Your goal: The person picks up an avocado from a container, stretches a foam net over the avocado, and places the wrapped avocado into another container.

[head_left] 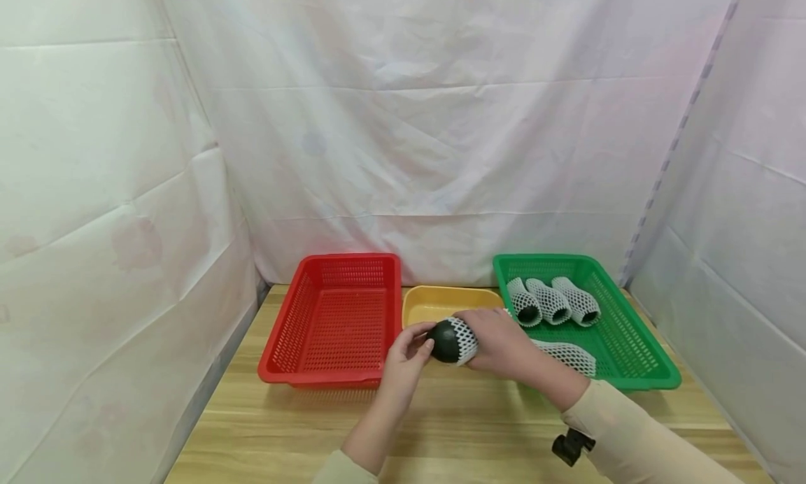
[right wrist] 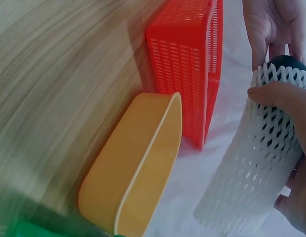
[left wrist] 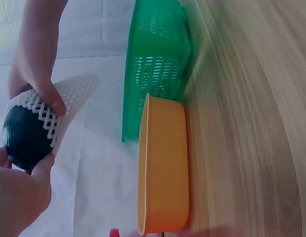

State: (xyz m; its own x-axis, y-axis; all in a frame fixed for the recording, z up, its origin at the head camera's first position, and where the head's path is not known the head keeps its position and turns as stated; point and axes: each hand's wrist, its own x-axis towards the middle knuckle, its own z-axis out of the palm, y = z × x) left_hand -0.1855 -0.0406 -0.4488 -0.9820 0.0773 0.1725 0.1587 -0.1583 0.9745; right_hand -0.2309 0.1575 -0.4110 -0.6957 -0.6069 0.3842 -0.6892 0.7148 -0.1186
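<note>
Both hands hold a dark, smooth, egg-shaped avocado (head_left: 443, 341) above the table, in front of the yellow tray. A white foam net sleeve (head_left: 467, 340) covers its right part, while the rounded left end is bare. My left hand (head_left: 404, 358) pinches that bare end between thumb and fingers. From the other side, my right hand (head_left: 500, 340) grips the sleeve around the fruit, its thumb (right wrist: 271, 94) near the net's edge. In the right wrist view the sleeve's free end (right wrist: 237, 207) extends well past the fruit.
A red basket (head_left: 343, 323) stands at left, the yellow tray (head_left: 447, 297) in the middle. In the green basket (head_left: 620, 351) at right lie three sleeved dark fruits (head_left: 554, 302) and another net sleeve (head_left: 569, 356), contents unclear. White cloth (head_left: 403, 148) hangs behind and on both sides.
</note>
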